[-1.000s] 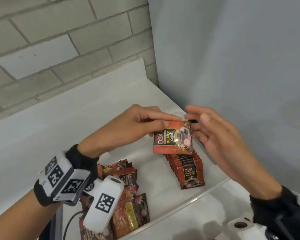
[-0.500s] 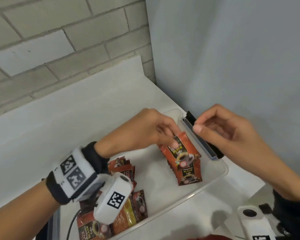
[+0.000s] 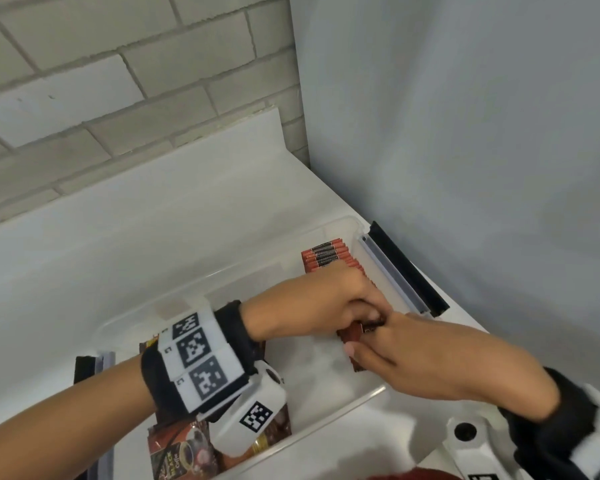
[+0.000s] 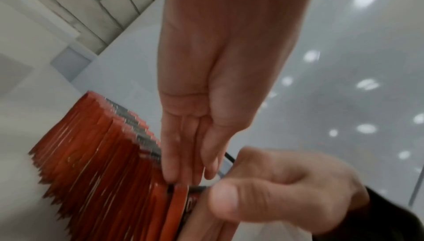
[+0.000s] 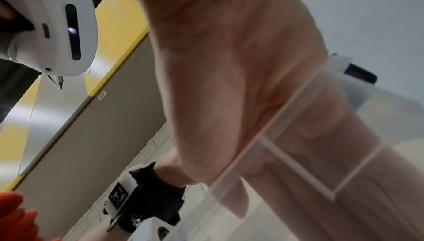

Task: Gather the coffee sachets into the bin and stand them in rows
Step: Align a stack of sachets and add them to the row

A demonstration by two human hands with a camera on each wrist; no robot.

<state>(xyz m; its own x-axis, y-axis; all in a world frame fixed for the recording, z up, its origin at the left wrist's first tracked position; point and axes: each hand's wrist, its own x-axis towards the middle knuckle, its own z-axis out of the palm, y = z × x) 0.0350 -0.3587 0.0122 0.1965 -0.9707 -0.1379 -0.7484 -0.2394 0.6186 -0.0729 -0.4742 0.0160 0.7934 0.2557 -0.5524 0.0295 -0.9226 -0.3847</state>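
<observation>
You are seating one more coffee sachet (image 4: pixel 180 207) at the near end of the standing row (image 3: pixel 329 258) inside the clear plastic bin (image 3: pixel 371 393). Your left hand (image 3: pixel 326 299) lies over the row, its straight fingers (image 4: pixel 172 163) pressing down on the sachet tops just beyond the new one. Your right hand (image 3: pixel 426 358) meets it from the near side, thumb and fingers pinching the sachet's edge as it goes in. The row runs away from both hands toward the bin's far wall, beside the black-edged clip on the rim.

By my reading, the step in hand is the insertion itself. Next, let go once the sachet stands square against its neighbours, keeping your left hand steadying the row so it does not fan over. Then reach back to the loose sachets (image 3: pixel 184 452) lying flat under your left wrist, at the bin's other end.
</observation>
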